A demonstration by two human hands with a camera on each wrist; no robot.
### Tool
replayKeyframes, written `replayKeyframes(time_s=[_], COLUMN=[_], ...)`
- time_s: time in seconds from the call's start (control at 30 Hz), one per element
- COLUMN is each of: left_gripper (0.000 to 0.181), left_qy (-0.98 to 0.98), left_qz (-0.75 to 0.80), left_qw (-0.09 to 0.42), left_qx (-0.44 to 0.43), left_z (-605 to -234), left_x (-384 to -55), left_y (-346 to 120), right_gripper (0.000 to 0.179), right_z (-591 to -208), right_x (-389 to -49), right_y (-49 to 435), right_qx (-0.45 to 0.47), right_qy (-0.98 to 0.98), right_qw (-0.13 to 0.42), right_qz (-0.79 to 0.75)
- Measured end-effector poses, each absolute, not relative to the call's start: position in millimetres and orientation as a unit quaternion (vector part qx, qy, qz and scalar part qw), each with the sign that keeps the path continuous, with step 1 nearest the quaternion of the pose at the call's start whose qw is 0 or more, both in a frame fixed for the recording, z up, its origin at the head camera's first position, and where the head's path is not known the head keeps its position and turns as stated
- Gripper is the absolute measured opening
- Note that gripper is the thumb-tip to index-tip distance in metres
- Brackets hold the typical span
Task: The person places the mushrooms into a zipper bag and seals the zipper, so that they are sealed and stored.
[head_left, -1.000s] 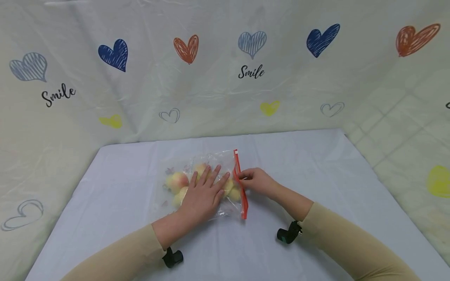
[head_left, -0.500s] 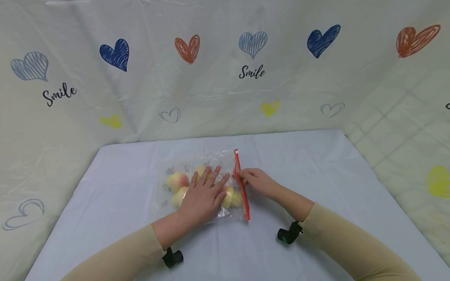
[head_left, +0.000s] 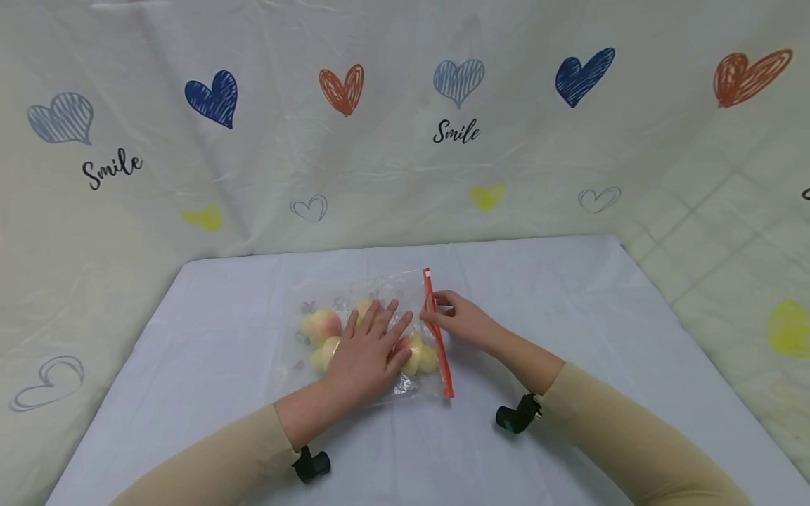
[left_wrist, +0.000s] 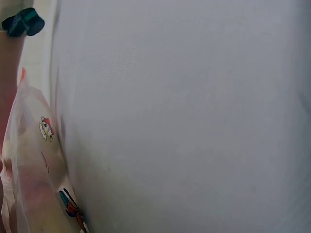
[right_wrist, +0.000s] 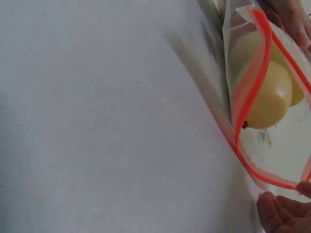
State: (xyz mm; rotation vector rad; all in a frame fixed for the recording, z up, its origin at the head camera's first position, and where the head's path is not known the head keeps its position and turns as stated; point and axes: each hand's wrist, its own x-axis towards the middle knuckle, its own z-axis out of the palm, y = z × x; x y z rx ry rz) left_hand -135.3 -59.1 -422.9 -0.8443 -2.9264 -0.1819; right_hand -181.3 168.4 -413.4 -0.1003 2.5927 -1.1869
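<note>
A clear zip bag (head_left: 392,281) with a red zip strip (head_left: 445,358) lies on the white cloth, holding several round yellow fruits with a pink blush (head_left: 321,326). My left hand (head_left: 363,351) rests flat on the bag with its fingers spread, partly covering the fruits. At the bag's right end my right hand (head_left: 465,320) pinches the red strip between thumb and fingers. In the right wrist view the bag's mouth gapes between its red edges, and a yellow fruit (right_wrist: 269,97) shows just inside. Fingers of my right hand (right_wrist: 286,213) are at the lower edge there.
White cloth (head_left: 557,302) covers the table around the bag. Behind it hangs a pale backdrop (head_left: 392,161) printed with hearts and "Smile". A small black camera (head_left: 311,464) sits at the left wrist and another black camera (head_left: 517,414) at the right.
My right hand has shifted slightly up along the red strip, its fingers now spread wider there. The strip's lower end has moved a little right. My left hand stays in place.
</note>
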Motion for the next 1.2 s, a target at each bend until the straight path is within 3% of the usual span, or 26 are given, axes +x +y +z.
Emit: replayKeyframes(time_s=[0.77, 1.2], left_gripper=[0.062, 0.064], left_qy=[-0.965, -0.966], left_qz=[-0.065, -0.07], left_qw=[0.032, 0.027], left_qx=[-0.251, -0.249], left_z=[-419, -419], left_x=[-144, -142], left_y=[-66, -67], right_gripper=[0.081, 0.072], right_z=[-425, -420], right_x=[-198, -203], right_y=[166, 162], right_qx=[-0.022, -0.008], right_qy=[0.847, 0.821], right_qw=[0.156, 0.171], right_qz=[-0.507, -0.545])
